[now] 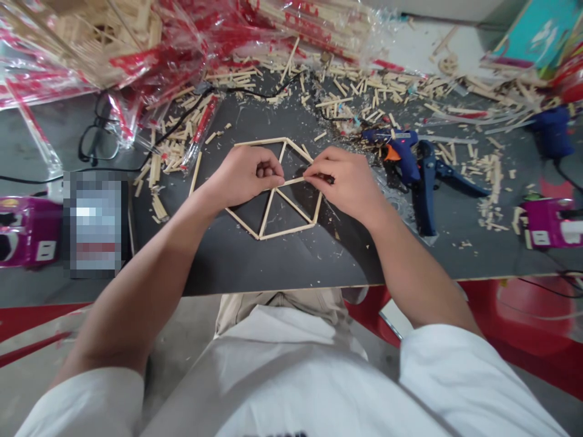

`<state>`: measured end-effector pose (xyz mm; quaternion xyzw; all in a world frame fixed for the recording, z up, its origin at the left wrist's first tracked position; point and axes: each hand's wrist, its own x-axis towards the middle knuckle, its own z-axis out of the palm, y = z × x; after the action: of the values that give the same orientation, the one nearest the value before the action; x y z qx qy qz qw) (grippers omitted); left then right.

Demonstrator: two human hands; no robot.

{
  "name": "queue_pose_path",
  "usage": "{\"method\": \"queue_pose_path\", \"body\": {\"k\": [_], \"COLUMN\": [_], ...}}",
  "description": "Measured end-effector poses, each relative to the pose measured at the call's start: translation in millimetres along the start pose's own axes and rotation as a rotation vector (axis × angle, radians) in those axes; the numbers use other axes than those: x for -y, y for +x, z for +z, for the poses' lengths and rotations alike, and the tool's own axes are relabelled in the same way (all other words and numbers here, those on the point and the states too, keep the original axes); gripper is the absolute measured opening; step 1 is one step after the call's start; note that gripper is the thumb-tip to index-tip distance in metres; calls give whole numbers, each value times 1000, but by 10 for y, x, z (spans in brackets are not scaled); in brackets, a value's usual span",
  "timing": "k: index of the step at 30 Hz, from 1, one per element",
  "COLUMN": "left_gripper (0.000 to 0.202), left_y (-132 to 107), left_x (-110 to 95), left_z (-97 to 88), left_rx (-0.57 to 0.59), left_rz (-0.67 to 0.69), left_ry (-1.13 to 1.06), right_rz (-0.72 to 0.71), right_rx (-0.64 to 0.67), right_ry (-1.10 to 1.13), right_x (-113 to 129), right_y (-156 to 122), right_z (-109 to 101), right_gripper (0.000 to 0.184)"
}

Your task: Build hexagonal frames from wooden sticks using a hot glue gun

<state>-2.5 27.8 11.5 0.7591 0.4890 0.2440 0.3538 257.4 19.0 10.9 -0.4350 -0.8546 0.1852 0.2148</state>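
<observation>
A flat frame of thin wooden sticks [286,231], shaped like a polygon with spokes, lies on the dark table [255,261] in front of me. My left hand [246,175] and my right hand [344,182] meet over its middle. Both pinch the same short wooden stick [294,181], which lies across the frame, the left at its left end and the right at its right end. Fingers of both hands are curled closed around it.
A blue glue gun [396,152] and blue cutters [428,188] lie right of the frame. Loose stick offcuts [364,91] litter the back. Plastic bags of sticks [136,48] stand at back left, with glasses [98,142] nearby. Purple boxes [27,230] sit at both table ends.
</observation>
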Motion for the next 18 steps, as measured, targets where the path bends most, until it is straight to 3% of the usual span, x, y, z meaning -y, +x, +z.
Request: {"method": "queue_pose_path", "body": {"k": [7,14,18], "left_gripper": [22,20,24], "left_y": [4,6,-22], "left_x": [35,26,1], "left_z": [8,-56,-39], "left_rx": [8,57,16], "left_rz": [24,71,130], "left_ry": [30,111,220], "right_rz": [18,172,224], "right_rx": [11,-172,-103], "right_ry": [-5,8,-15], "right_x": [18,-150,-238], "right_y": [3,-16,-27], "right_z": [-10,-128,-242], "right_gripper": [23,21,19]}}
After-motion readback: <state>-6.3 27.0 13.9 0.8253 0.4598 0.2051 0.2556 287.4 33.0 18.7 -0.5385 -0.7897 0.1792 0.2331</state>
